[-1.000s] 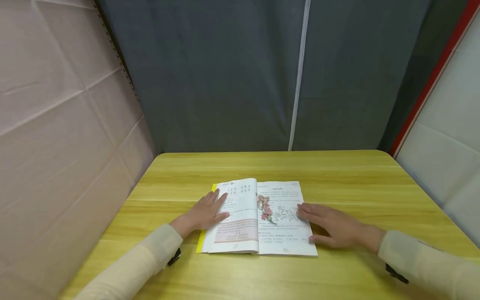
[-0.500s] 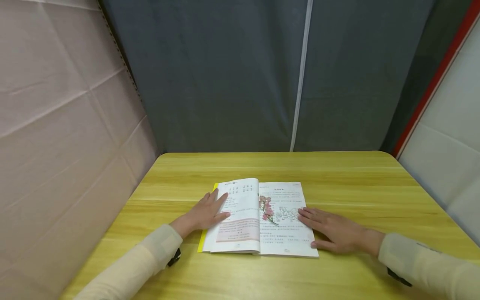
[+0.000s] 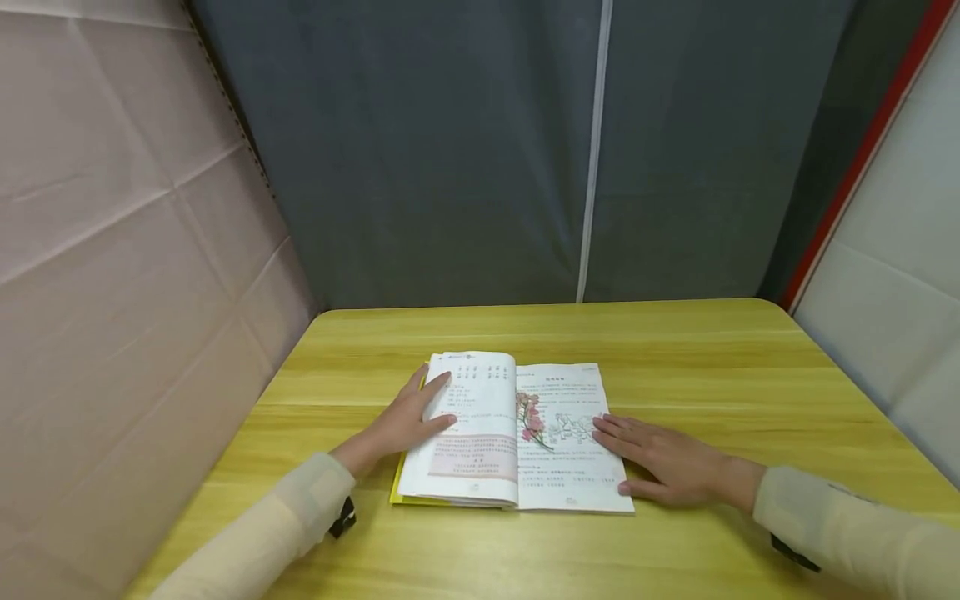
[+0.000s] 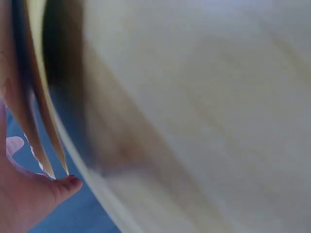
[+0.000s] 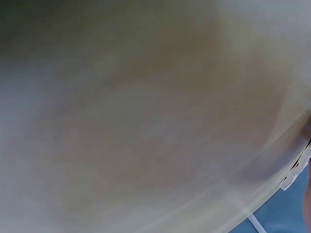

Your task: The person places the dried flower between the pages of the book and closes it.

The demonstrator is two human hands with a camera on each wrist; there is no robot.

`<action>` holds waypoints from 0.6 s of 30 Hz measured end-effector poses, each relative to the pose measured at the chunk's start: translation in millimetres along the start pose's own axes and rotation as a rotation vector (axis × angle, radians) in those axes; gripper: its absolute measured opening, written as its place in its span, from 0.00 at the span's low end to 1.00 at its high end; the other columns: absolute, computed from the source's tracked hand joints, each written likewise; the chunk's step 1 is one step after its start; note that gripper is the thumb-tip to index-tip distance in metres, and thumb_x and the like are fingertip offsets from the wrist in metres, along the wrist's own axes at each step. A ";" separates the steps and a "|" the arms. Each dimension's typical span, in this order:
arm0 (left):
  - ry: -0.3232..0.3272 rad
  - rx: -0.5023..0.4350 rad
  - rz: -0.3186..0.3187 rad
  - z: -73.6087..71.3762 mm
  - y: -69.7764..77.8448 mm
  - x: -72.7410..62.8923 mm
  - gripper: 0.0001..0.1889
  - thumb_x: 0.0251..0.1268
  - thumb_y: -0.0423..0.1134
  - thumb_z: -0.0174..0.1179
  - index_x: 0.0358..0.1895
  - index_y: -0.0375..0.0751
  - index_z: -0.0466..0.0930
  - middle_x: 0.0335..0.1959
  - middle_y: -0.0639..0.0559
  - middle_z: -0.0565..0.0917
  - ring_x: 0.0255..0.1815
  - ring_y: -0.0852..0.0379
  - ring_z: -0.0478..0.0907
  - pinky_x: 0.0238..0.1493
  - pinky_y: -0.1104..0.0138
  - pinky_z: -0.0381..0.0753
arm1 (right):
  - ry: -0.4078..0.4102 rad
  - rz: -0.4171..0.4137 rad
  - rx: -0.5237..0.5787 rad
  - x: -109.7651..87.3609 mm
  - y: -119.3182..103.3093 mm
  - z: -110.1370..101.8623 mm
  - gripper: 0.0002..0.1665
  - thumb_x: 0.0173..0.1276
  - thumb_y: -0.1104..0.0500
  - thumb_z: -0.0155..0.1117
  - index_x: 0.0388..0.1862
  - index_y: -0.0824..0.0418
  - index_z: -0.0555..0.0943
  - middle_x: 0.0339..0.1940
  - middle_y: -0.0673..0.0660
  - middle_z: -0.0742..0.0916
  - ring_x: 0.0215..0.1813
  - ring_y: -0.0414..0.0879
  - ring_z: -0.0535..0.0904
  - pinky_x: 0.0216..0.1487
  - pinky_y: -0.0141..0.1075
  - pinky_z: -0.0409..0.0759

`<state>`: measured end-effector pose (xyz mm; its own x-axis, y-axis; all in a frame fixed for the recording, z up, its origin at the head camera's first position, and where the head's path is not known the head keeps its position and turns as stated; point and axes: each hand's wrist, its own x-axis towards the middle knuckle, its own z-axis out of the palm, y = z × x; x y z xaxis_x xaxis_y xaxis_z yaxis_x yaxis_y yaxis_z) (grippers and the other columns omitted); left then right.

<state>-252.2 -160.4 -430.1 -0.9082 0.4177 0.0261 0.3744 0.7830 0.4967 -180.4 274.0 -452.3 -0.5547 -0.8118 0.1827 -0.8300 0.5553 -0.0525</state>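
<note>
An open book (image 3: 480, 454) with white printed pages and a yellow cover lies on the table. At its left edge my left hand (image 3: 401, 421) grips the raised left-hand pages, thumb on top and some fingers hidden beneath. The left wrist view shows the page edges between the digits of the left hand (image 4: 34, 194). My right hand (image 3: 671, 462) rests with extended fingers on the right page's outer edge. A pink flower sprig (image 3: 531, 419) shows near the spine; I cannot tell whether it is printed or loose. The right wrist view is mostly blurred, with a page corner (image 5: 295, 174) at its right.
The yellow wood-grain table (image 3: 480, 554) extends around the book. Behind it hangs a dark grey curtain (image 3: 420, 167) with a pale vertical strip. Pale sheets stand to the left (image 3: 135, 267) and right. Both sleeves have dark bands at the wrists.
The left pages have risen off the yellow cover, more of which shows along the bottom. My left hand has shifted slightly away with them. The right hand has slid down slightly.
</note>
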 end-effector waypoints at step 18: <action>0.068 -0.060 0.186 -51.4 53.7 14.3 0.42 0.58 0.36 0.69 0.75 0.49 0.59 0.78 0.40 0.47 0.75 0.39 0.49 0.64 0.45 0.63 | 0.002 -0.010 -0.005 0.7 -0.2 -0.1 0.42 0.73 0.38 0.53 0.76 0.60 0.61 0.75 0.59 0.65 0.73 0.57 0.61 0.69 0.22 0.34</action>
<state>-254.7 -136.1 -358.4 -0.8357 0.5189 0.1799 0.5270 0.6655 0.5286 -180.6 273.4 -452.1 -0.5461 -0.8170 0.1852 -0.8353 0.5479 -0.0462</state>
